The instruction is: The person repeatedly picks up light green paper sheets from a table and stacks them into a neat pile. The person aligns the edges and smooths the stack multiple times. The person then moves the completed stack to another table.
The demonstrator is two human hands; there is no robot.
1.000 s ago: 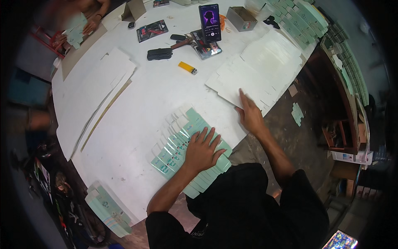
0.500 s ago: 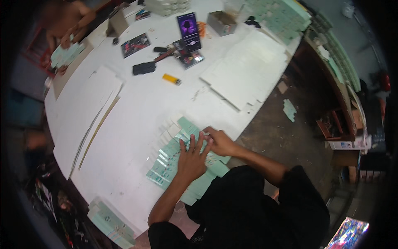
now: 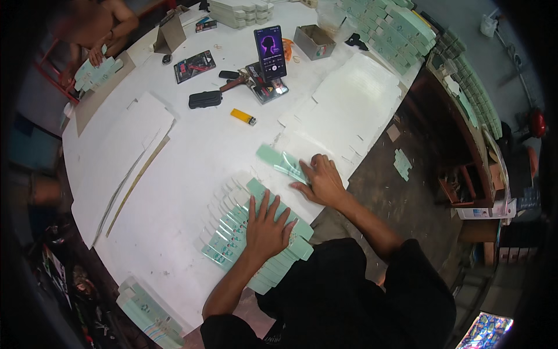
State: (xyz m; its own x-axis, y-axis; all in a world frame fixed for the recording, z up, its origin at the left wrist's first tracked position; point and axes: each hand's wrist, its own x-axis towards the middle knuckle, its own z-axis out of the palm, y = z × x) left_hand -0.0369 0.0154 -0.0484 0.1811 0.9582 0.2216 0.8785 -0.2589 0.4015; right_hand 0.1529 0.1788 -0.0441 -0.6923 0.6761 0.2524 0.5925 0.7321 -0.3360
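A fanned row of flat, light green folded cartons (image 3: 224,237) with glossy printed panels lies at the table's near edge, in front of my body. My left hand (image 3: 268,230) rests flat on this row, its fingers stretched out and slightly apart. Just beyond and to the right, my right hand (image 3: 326,185) grips the right end of a single flat green carton (image 3: 274,159). That carton is apart from the row, its far left end over the white table. Part of its right end is hidden under my fingers.
White card sheets (image 3: 354,93) lie to the right, another white sheet (image 3: 131,125) to the left. A yellow lighter (image 3: 243,117), black pouch (image 3: 205,99), propped phone (image 3: 270,52) and small box (image 3: 314,42) stand farther off. Another person (image 3: 96,35) handles green cartons at far left.
My right hand has moved away from the fanned row, to the right and farther off, with one flat carton. My left hand stays on the row.
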